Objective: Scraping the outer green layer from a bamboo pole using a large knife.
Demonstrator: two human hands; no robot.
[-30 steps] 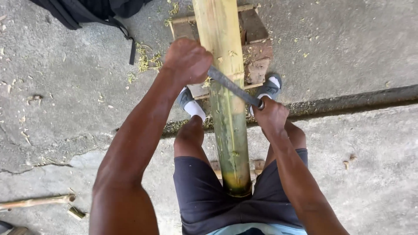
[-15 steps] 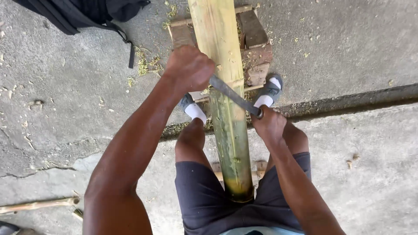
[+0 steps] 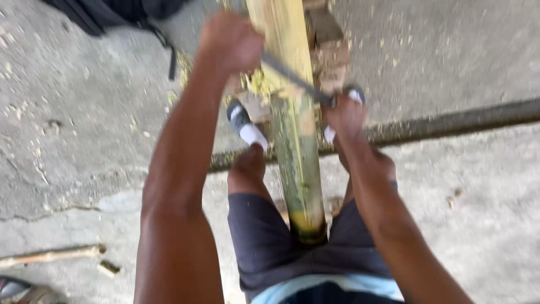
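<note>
1. Both fists are clamped shut on the ends of a two-handled blade lying across a bamboo pole. The left hand is wrapped tight round the far-left end and the right hand is closed on the near-right end, so the blade sits at a slant between the knuckles. The picture is motion-blurred, so I can't make out the exact finger placement.

2. The pole runs from between the thighs, its butt tucked against the dark shorts, up past both fists to the wooden block beyond them. If the blade jumps out of the skin, I reckon it comes straight back toward the lap, since nothing sits between the edge and the legs.

3. That slant looks risky to me. With one fist well ahead of the other, the edge could skate sideways off the round surface and swing toward the right knee, just under the right wrist.

4. The sandalled feet sit just below the left fist and just beside the right one, either side of the pole. A slip downward puts toes in the way.

5. Nothing but the body and that block seems to hold the pole. If it rolls, the grip twists and a wrist could take the strain.

6. Shavings lie on the concrete left of the left fist, which could make for slick footing.
</note>
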